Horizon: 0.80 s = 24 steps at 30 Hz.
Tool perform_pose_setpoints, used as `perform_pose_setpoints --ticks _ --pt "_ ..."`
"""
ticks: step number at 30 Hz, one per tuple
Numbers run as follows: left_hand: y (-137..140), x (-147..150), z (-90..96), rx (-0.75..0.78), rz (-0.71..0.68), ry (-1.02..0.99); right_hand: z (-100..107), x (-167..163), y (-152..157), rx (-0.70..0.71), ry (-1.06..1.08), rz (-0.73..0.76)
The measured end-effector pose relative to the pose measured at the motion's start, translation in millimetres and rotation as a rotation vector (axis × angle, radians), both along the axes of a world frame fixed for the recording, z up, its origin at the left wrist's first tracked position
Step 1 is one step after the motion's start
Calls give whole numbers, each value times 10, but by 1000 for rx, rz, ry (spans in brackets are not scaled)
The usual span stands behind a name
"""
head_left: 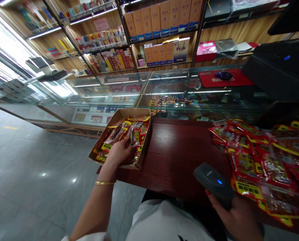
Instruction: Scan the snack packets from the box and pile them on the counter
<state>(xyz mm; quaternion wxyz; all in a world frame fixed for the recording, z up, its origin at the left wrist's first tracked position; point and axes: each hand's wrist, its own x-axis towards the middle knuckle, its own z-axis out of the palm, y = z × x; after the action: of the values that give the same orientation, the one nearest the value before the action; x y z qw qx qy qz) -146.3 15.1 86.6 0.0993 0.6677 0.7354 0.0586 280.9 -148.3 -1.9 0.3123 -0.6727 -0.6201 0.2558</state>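
Observation:
My left hand, with a gold bangle at its wrist, reaches into an open cardboard box. Its fingers are closed on a shiny snack packet, one of several red and yellow packets in the box. The fingertips are partly hidden among the wrappers. Wrapped round the handle of a dark barcode scanner is my right hand. A blue light glows on top of the scanner, whose head points up and left over the table.
A pile of similar packets covers the right of the dark red table. Behind stands a glass display counter with a mouse on a red mat. Boxed goods fill the wall shelves.

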Motion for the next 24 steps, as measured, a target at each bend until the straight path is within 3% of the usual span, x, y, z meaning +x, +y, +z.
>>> perform_pose_setpoints --ticks 6,11,15,19,24 --pt "32 3 -16 23 173 -188 59 79 35 -7 -35 -9" --pt "-56 158 207 473 228 -251 152 -11 4 13 -20 -72" --pt "-115 363 376 623 233 -661 149 -40 -36 -10 -55 -107" --pt "-91 649 434 595 148 -1236 136 -38 -49 21 -81 -95" --pt "-63 1108 253 240 32 -1698 176 -16 -27 36 -83 -82"
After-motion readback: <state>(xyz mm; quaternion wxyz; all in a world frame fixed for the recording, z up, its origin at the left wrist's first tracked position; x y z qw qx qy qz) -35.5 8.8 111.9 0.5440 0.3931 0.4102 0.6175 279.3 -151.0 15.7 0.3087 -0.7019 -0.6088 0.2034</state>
